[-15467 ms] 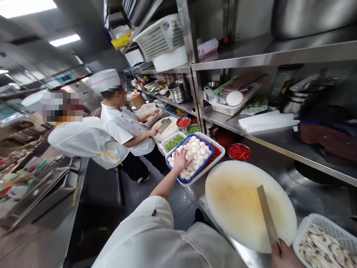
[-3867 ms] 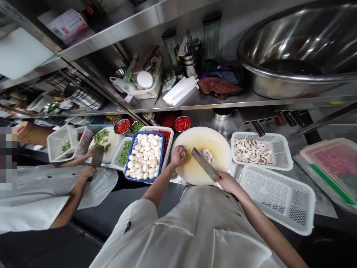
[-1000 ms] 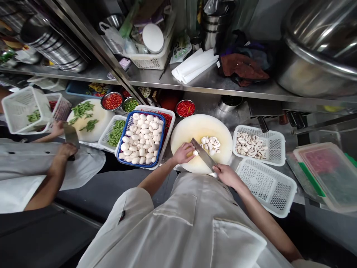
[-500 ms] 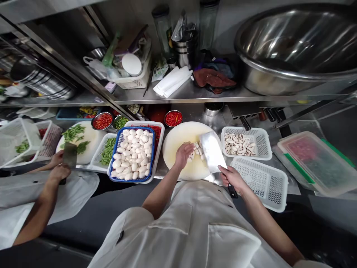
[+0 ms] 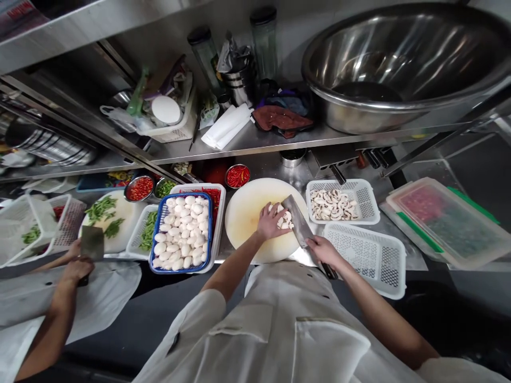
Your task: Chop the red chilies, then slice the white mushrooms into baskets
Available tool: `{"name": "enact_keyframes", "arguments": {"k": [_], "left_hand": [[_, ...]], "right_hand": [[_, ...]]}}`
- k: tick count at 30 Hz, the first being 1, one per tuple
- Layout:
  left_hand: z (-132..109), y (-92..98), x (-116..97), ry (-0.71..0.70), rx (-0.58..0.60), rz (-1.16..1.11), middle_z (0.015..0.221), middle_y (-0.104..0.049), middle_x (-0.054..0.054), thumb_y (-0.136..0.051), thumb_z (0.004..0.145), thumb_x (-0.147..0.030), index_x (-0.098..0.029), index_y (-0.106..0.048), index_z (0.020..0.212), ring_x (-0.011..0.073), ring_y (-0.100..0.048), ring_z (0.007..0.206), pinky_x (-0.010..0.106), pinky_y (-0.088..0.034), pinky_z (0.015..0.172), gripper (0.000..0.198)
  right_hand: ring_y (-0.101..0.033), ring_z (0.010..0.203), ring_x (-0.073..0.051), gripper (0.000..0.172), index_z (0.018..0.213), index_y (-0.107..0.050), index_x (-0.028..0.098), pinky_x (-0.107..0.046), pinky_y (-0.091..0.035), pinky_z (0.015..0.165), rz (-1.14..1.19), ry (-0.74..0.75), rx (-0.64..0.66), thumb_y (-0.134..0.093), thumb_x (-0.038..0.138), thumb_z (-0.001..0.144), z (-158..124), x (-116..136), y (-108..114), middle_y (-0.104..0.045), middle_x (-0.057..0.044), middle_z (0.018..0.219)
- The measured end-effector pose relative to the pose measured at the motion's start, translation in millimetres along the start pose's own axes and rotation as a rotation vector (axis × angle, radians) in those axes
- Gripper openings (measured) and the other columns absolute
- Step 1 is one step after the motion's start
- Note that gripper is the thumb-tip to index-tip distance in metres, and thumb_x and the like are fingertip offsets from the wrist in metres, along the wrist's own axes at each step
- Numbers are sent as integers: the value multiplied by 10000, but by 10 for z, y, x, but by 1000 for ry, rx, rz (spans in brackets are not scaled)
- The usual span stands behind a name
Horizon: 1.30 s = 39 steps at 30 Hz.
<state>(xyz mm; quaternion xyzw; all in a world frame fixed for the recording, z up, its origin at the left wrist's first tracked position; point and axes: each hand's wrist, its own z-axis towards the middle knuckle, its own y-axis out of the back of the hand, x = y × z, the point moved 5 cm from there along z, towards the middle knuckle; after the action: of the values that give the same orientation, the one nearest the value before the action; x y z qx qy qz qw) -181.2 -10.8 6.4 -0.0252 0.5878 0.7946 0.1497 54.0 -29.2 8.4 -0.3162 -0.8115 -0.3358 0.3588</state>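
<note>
Sliced mushrooms (image 5: pixel 285 219) lie in a small heap on the round white cutting board (image 5: pixel 243 234). My left hand (image 5: pixel 272 221) rests at the left side of the heap, its fingers spread and touching the slices. In my right hand (image 5: pixel 325 252) is the black handle of a cleaver (image 5: pixel 298 219). The blade stands steeply tilted along the right side of the slices, so they sit between blade and fingers. To the right, a white basket (image 5: pixel 369 205) holds more sliced mushrooms. Whole white mushrooms (image 5: pixel 186 229) fill a blue basket (image 5: pixel 151 250) left of the board.
A white basket (image 5: pixel 359 250) sits at front right, beside a lidded container (image 5: pixel 443 218). Red chillies (image 5: pixel 238 175) fill a bowl behind the board. Overhead runs a steel shelf (image 5: pixel 179 151) with a large metal bowl (image 5: pixel 359 114). At left, a co-worker's hand (image 5: pixel 75 270) holds another cleaver (image 5: pixel 92 242).
My left hand's fingers have spread wider over the slices. The cleaver has turned from showing its broad face to standing steeper against the heap. The whole view has shifted somewhat.
</note>
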Motion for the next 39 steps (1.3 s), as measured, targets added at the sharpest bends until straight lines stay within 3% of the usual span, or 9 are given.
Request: {"name": "enact_keyframes", "arguments": {"k": [3, 6, 11, 16, 24, 28, 31, 35, 39], "left_hand": [[26, -24, -85, 34, -65, -3, 1624, -507, 106, -801, 777, -726, -330, -624, 1499, 461, -382, 1516, 625, -300, 1241, 843], [34, -13, -94, 77, -167, -27, 1598, -532, 117, -799, 804, -677, -330, -628, 1487, 449, -411, 1497, 652, -273, 1244, 785], [-28, 84, 94, 186, -372, -143, 1602, -488, 168, -742, 895, -506, -234, -658, 1402, 387, -452, 1478, 598, -394, 1208, 582], [86, 199, 60, 247, -494, -223, 1626, -429, 176, -683, 951, -419, -235, -607, 1435, 346, -446, 1498, 555, -406, 1225, 524], [1391, -76, -1045, -181, -172, -200, 1618, -489, 117, -735, 928, -511, -270, -680, 1377, 342, -427, 1522, 584, -322, 1296, 512], [1924, -408, -1421, -234, 106, -183, 1635, -489, 110, -700, 962, -448, -249, -697, 1384, 367, -444, 1513, 552, -401, 1258, 467], [2059, -435, -1544, -228, 162, -229, 1555, -575, 124, -618, 1013, -374, -213, -731, 1312, 331, -520, 1451, 483, -459, 1217, 358], [1929, -73, -1291, -142, 45, -350, 1302, -728, 108, -558, 1046, -408, -223, -738, 1143, 254, -661, 1252, 429, -511, 1152, 276], [1502, 572, -497, 101, -93, -344, 1177, -765, 103, -525, 1040, -455, -225, -697, 1000, 250, -712, 1114, 417, -564, 1037, 290]], "right_hand": [[-267, 408, -91, 390, 832, -423, 271, -238, -280, 430, 389, -139, 108, -694, 543, 901, 114, -222, -20, -337, 131, 496], [-241, 405, -79, 436, 849, -408, 274, -219, -258, 408, 507, -122, 163, -736, 560, 871, 200, -209, -210, -309, 150, 488], [-388, 399, -102, 366, 779, -482, 241, -235, -318, 437, 272, -15, 259, -645, 506, 973, 315, 153, -643, -429, 88, 473], [-502, 408, -130, 378, 749, -541, 223, -243, -330, 463, 108, 87, 241, -635, 497, 991, 307, 302, -474, -504, 48, 458], [-278, 417, -70, 433, 792, -381, 269, -216, -258, 418, 797, -81, 198, -745, 503, 818, -140, -151, 235, -331, 136, 507], [-216, 414, -54, 457, 757, -358, 267, -204, -208, 397, 890, -206, 258, -771, 463, 755, -360, -479, 320, -311, 135, 511], [-219, 404, -52, 450, 740, -361, 264, -205, -223, 389, 855, -235, 286, -762, 468, 760, -460, -632, 293, -333, 131, 506], [-267, 407, -59, 457, 741, -368, 265, -208, -244, 396, 772, -179, 285, -754, 507, 784, -475, -577, 280, -350, 128, 509], [-322, 409, -75, 446, 774, -410, 266, -217, -275, 404, 584, -66, 176, -710, 593, 805, -533, -525, 463, -366, 120, 509]]}}
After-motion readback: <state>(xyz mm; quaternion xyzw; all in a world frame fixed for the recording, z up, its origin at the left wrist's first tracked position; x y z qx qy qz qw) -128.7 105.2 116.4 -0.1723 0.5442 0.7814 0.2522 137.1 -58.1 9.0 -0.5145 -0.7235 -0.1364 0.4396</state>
